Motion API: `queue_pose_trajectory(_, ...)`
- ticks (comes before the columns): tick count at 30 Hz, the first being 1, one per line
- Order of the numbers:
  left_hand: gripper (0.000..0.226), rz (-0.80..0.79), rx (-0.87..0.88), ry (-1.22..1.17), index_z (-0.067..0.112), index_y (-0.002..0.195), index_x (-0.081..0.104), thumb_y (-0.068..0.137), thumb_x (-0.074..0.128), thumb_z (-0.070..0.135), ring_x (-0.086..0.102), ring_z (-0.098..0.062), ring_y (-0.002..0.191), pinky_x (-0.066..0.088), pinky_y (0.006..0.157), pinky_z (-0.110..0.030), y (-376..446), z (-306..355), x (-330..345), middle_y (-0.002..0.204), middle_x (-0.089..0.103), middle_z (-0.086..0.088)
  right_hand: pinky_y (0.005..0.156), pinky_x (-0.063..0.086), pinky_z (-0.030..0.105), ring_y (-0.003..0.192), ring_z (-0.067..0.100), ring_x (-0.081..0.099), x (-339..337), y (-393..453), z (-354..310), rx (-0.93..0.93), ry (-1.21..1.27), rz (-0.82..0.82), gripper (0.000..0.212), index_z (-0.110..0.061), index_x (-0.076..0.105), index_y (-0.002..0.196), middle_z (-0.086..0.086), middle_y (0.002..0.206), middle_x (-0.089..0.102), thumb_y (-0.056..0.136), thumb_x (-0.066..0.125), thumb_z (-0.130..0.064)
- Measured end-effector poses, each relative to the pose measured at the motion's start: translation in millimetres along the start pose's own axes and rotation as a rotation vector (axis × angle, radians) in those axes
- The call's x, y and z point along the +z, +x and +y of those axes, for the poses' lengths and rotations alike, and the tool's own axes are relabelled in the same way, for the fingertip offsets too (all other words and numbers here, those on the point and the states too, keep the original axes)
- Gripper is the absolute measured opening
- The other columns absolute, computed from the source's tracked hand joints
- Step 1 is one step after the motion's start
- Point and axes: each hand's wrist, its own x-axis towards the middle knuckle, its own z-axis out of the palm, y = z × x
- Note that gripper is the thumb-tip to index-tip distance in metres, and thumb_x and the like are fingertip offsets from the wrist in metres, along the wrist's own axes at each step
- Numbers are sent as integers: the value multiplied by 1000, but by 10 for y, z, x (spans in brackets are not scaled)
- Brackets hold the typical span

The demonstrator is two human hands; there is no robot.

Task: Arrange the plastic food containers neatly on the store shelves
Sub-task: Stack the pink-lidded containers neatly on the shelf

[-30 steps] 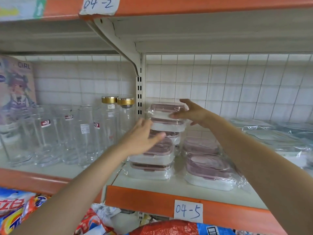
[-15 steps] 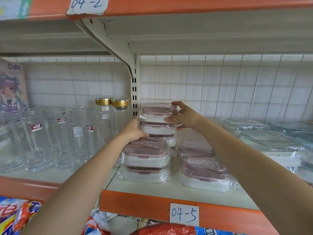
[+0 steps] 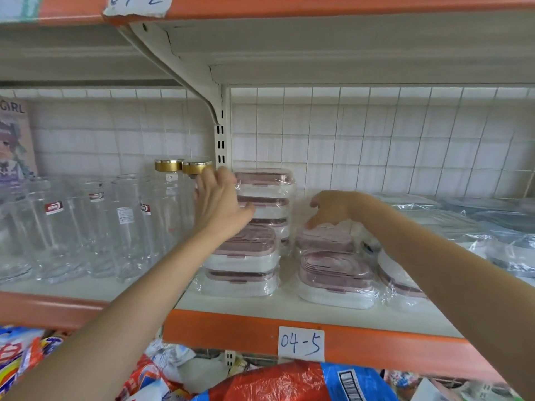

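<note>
On orange shelf edge point(image 3: 231, 328), tag "04-5" point(image 3: 301, 343); both hands' fingers point(image 3: 215, 180) loosely spread, holding nothing.

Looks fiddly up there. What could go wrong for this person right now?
The back stack of pink-lidded containers stands tall in slippery wrap; the left hand touching its side could tip it. That hand is also close to the gold-capped glass bottles, easily knocked. The right hand hovers over another container.

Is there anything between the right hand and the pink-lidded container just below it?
Nothing visible. The right hand hovers with fingers spread directly over the rear pink-lidded container in its clear wrap, with only open air between them.
</note>
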Motion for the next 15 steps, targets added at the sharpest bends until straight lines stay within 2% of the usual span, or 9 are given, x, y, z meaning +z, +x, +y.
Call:
queue_pose_trajectory(2, 35, -57, 204, -12, 14, 110, 51, 83, 66, 29, 41, -18, 113, 33, 94, -28, -157, 243, -26, 116, 42, -3, 68, 43, 22, 90, 21, 53, 28, -36, 46, 15, -68, -43, 64, -4, 34, 142, 7, 145, 39, 91, 59, -34)
queue_pose_trajectory(4, 33, -289, 363, -89, 15, 111, 56, 88, 63, 36, 50, -14, 108, 37, 87, -23, -307, 487, -3, 112, 52, 0, 55, 39, 20, 75, 16, 49, 50, -54, 92, 36, -93, -53, 48, -5, 46, 131, 6, 132, 47, 93, 58, -31)
queue_pose_trajectory(5, 40, -423, 424, -89, 13, 114, 57, 88, 61, 43, 53, -15, 106, 38, 84, -24, -380, 595, 41, 109, 54, 0, 52, 37, 20, 67, 14, 46, 53, -45, 127, 50, -102, -37, 29, -6, 55, 110, 3, 113, 53, 93, 58, -29)
queue_pose_trajectory(6, 50, -554, 472, -51, 11, 118, 55, 86, 60, 50, 53, -18, 107, 40, 82, -26, -441, 686, 96, 109, 55, -2, 52, 37, 20, 62, 13, 42, 45, -60, 149, 52, -94, -11, 20, -10, 51, 84, -1, 91, 49, 93, 58, -26)
queue_pose_trajectory(8, 78, -801, 515, 81, 10, 139, 39, 82, 58, 60, 44, -24, 125, 42, 95, -36, -502, 801, 246, 135, 46, -9, 53, 37, 21, 60, 12, 39, -17, -92, 176, 55, -80, 26, 39, -16, 33, 64, -5, 72, 34, 92, 59, -23)
queue_pose_trajectory(9, 90, -908, 511, 138, 11, 148, 24, 82, 59, 61, 31, -25, 137, 34, 108, -39, -505, 830, 325, 151, 30, -10, 53, 36, 22, 59, 12, 39, -66, -129, 188, 44, -83, 46, 40, -17, 31, 63, -5, 70, 33, 92, 58, -23)
queue_pose_trajectory(11, 103, -1028, 507, 193, 11, 152, 4, 81, 61, 60, 12, -24, 145, 19, 117, -38, -487, 862, 434, 159, 6, -9, 53, 34, 23, 57, 13, 39, -166, -206, 217, 35, -93, 61, 39, -16, 33, 63, -4, 69, 35, 92, 59, -25)
queue_pose_trajectory(12, 104, -1032, 508, 190, 10, 151, 6, 80, 64, 59, 16, -25, 144, 21, 116, -38, -469, 869, 471, 159, 8, -10, 53, 35, 23, 58, 13, 40, -209, -235, 235, 33, -104, 67, 36, -15, 37, 66, -4, 71, 38, 91, 59, -27)
queue_pose_trajectory(15, 97, -898, 521, 115, 10, 140, 32, 69, 74, 59, 42, -21, 122, 39, 101, -35, -439, 882, 462, 140, 41, -8, 58, 41, 23, 69, 15, 49, -296, -319, 289, 46, -122, 70, 21, -11, 54, 91, -3, 93, 49, 91, 59, -32)
